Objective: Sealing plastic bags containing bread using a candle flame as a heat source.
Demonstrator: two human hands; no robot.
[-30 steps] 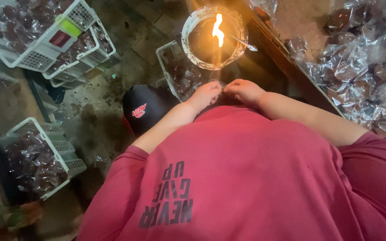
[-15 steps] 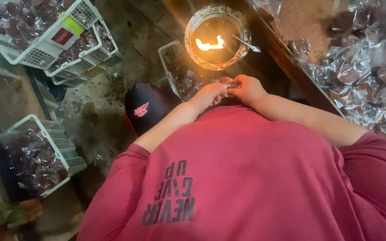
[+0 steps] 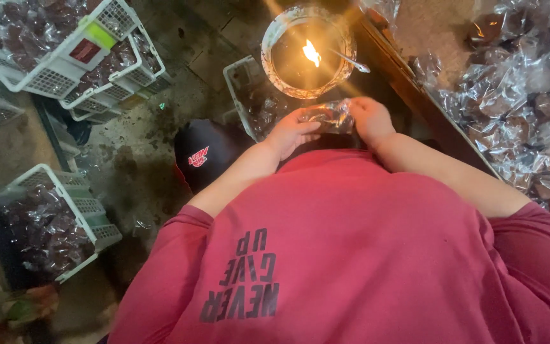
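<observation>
Below the flame [image 3: 312, 52], left hand [image 3: 293, 132] and right hand [image 3: 369, 118] pinch a clear packet [image 3: 330, 116] between them.

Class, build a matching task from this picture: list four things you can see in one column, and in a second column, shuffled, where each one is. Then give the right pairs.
Things
1. clear wrapped packet
2. burning flame
3. black cap
4. heap of wrapped pieces

Places
A. on the floor, beside the left forearm
B. on the table at the right edge
C. between the left hand and the right hand
D. in the round bowl above the hands

Pairs: 1-C, 2-D, 3-A, 4-B
</observation>
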